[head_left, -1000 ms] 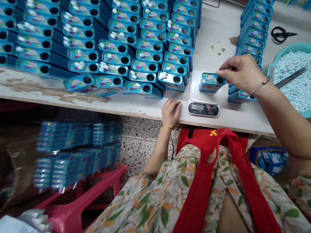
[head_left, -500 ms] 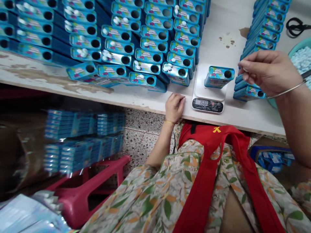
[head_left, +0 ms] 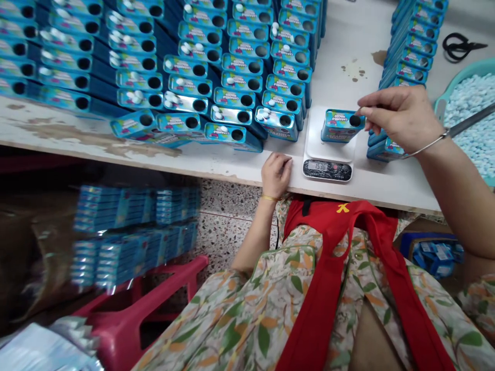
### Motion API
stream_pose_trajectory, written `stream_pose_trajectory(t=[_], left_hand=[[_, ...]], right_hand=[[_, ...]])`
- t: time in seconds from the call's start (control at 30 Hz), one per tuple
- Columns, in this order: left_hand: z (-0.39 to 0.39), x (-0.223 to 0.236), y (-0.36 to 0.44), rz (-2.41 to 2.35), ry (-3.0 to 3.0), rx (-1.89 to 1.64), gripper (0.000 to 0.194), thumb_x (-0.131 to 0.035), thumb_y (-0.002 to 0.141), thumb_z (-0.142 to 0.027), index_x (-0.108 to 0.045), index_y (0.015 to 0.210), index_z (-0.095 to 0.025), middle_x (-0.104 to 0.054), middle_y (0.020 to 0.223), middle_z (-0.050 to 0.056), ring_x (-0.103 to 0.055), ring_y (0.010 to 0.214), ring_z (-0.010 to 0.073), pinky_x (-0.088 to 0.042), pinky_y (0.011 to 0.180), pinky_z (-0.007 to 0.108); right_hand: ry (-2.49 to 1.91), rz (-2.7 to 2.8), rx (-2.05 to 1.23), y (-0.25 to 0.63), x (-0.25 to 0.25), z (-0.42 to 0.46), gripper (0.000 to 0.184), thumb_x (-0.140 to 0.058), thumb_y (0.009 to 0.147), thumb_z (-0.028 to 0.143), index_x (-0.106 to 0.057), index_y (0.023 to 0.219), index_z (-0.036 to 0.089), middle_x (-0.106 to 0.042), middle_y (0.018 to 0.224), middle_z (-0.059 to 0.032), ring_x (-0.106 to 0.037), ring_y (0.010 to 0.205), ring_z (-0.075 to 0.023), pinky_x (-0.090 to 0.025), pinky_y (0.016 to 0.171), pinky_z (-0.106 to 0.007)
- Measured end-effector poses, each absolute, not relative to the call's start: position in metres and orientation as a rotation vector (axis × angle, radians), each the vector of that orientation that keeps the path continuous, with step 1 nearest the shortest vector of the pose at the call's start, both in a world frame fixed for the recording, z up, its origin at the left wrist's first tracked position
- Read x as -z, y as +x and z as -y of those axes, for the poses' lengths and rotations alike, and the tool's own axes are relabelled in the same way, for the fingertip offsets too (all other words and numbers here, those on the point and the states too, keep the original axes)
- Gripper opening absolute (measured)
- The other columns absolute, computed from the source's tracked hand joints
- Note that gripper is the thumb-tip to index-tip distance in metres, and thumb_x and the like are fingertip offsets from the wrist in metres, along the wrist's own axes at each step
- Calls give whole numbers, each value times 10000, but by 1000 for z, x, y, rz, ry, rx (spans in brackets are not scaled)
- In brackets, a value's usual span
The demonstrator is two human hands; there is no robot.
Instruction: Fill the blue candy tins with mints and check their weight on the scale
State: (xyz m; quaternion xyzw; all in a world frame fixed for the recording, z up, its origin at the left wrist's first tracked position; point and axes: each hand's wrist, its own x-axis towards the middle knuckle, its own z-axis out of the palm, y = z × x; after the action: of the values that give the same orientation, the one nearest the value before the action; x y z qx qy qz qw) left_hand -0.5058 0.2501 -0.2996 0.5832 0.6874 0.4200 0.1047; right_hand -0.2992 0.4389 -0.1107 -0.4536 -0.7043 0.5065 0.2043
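Fingers of my right hand meet by the hole in the tin; can't tell whether they're grasping anything. Tin stands on the scale. Left hand loosely curled at table edge. I'd lift clear, let the display settle before reading.

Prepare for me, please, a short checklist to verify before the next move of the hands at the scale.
1. Tin standing upright on the scale: ok.
2. Round hole in the tin's top uncovered: ok, its dark opening shows.
3. Display showing figures: ok, though small to read surely.
4. Right hand near the hole: ok; whether it pinches a tablet: cannot tell.
5. Left hand off the scale: ok, curled at the edge of the table.
6. Basin holding tablets: ok, beyond the right wrist.
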Motion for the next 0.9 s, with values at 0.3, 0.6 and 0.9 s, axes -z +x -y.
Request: stream_pose_trajectory(t=[0.3,0.6,0.9], left_hand=[[-250,298,-505,-2006,1711,-1269,164,-517,971,-259,-632,873,-195,-625,841,44,-593,832,160,-484,764,284],[-251,294,-503,-2019,1697,-1235,199,-491,984,-317,-633,914,-196,-638,869,55,-600,834,162,-504,765,294],[-252,290,-502,-2004,1771,-1273,237,-497,993,-364,-653,945,-192,-648,860,60,-610,809,157,-509,736,295]], right_hand=[[-1145,1733,-1512,-280,102,-426,62,-694,852,38,-709,899,76,-700,742,-12,-612,554,-28,-444,484,-121],[-1469,967,-2027,-206,187,-365,386,-917,568,245,-750,903,154,-726,867,-51,-641,681,-68,-496,554,-130],[-1523,761,-1877,-175,243,-335,481,-970,478,401,-736,812,145,-709,759,-42,-611,594,-55,-466,498,-117]])
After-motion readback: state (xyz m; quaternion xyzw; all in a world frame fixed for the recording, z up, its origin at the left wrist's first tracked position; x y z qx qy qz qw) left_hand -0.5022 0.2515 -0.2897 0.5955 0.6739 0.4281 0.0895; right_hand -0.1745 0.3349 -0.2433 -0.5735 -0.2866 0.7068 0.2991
